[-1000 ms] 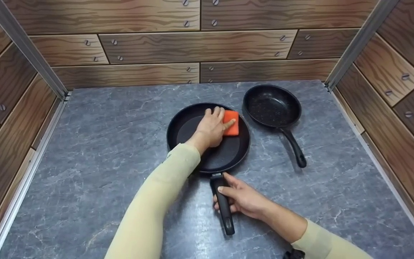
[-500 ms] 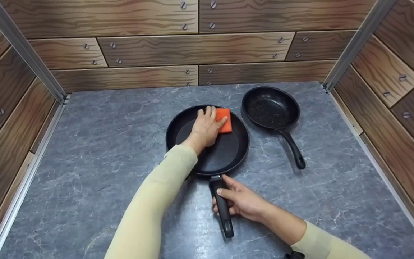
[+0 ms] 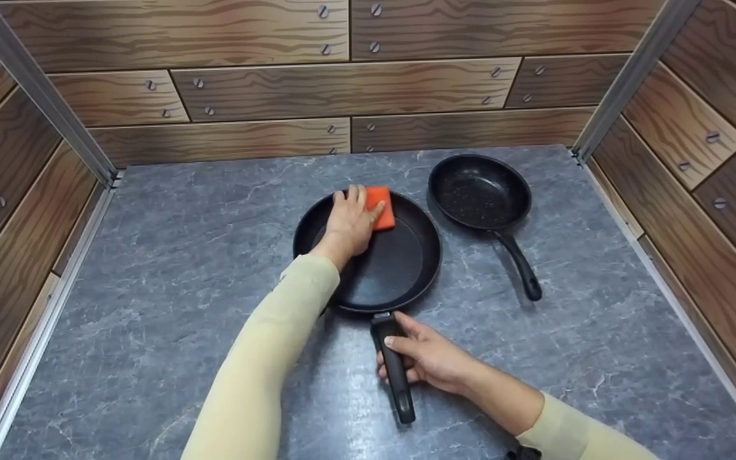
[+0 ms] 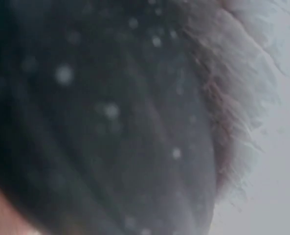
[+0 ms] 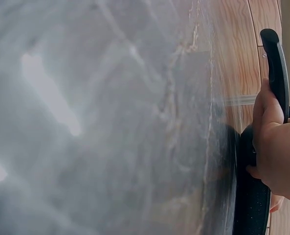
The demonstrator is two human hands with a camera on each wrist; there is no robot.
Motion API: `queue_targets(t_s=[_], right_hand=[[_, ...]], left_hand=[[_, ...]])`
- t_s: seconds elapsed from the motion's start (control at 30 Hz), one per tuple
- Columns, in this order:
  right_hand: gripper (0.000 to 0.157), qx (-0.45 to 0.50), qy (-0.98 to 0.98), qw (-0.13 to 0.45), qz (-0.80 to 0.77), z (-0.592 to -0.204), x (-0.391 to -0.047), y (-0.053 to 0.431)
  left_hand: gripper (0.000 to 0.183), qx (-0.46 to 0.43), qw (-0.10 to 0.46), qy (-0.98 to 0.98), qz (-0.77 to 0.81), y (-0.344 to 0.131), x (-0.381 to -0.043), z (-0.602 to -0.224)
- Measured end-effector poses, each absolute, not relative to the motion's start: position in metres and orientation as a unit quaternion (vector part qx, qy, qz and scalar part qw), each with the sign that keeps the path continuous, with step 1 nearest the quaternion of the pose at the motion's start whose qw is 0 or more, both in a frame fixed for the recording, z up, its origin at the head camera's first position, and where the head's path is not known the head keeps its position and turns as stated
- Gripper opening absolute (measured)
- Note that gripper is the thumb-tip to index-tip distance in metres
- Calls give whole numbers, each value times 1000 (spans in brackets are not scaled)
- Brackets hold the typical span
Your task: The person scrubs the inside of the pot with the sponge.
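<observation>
A large black frying pan (image 3: pixel 400 271) lies on the grey marbled tabletop in the head view. Inside it, my left hand (image 3: pixel 349 223) holds an orange sponge (image 3: pixel 381 193) against the pan near its far rim, thumb across the sponge; part of the sponge is hidden under the fingers. My right hand (image 3: pixel 435 359) grips the pan's black handle (image 3: pixel 401 393) close to the pan body, thumb on top. In the right wrist view that hand (image 5: pixel 281 154) wraps the same handle (image 5: pixel 276 63). The left wrist view is a dark blur with no fingers plain.
A smaller black speckled frying pan (image 3: pixel 480 195) stands at the back right, close to the large pan, its handle (image 3: pixel 521 268) pointing toward the front. Wood-patterned walls (image 3: pixel 342 89) with metal corner posts enclose the tabletop (image 3: pixel 170 255) at the back and sides.
My left hand has slid the orange sponge leftward along the far part of the large pan. The right hand keeps its hold on the handle. The small pan has stayed in place.
</observation>
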State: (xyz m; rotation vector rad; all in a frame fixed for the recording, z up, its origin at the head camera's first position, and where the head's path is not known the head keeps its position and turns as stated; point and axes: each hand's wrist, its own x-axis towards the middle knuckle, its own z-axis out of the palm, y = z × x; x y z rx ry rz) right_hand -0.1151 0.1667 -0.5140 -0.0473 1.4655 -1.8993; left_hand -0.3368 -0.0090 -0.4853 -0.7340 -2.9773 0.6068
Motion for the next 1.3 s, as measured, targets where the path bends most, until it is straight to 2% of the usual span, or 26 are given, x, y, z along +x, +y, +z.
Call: queue_targets(t_s=[0.63, 1.3], right_hand=[[85, -9, 578, 351, -737, -513, -114, 167], [86, -10, 577, 345, -740, -512, -113, 167]], left_hand=[[76, -225, -4, -958, 177, -34, -339, -482], [73, -219, -6, -964, 153, -57, -339, -482]])
